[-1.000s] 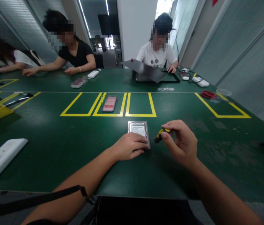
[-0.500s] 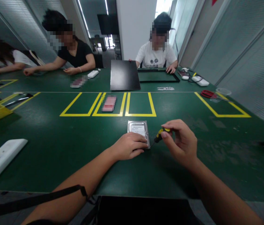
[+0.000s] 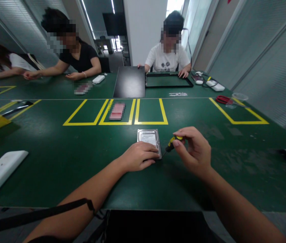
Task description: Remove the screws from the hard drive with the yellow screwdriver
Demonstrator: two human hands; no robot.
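A silver hard drive [image 3: 149,135] with a white label lies flat on the green table in front of me. My left hand [image 3: 141,156] lies across its near half, steadying it, with the fingers bent over the drive and the thumb at its near edge. A black and yellow screwdriver [image 3: 170,145] is pinched between the thumb and fingers of my right hand [image 3: 195,148]. Its thin shaft slants down to the left, and the tip is at the drive's near right corner. Whether the tip sits in a screw is too small to tell.
Yellow tape [image 3: 117,123] marks boxes beyond the drive, one holding a pink phone [image 3: 117,111]. A white device [image 3: 2,173] lies at left. Across the table, a person in white [image 3: 169,57] handles a dark panel [image 3: 129,82] and black frame [image 3: 169,86]. Red-handled pliers or similar [image 3: 224,99] lie right.
My view has shifted slightly. Both hands, the hard drive and the screwdriver keep nearly the same places relative to each other. Across the table, the dark panel has tilted back and moved slightly left.
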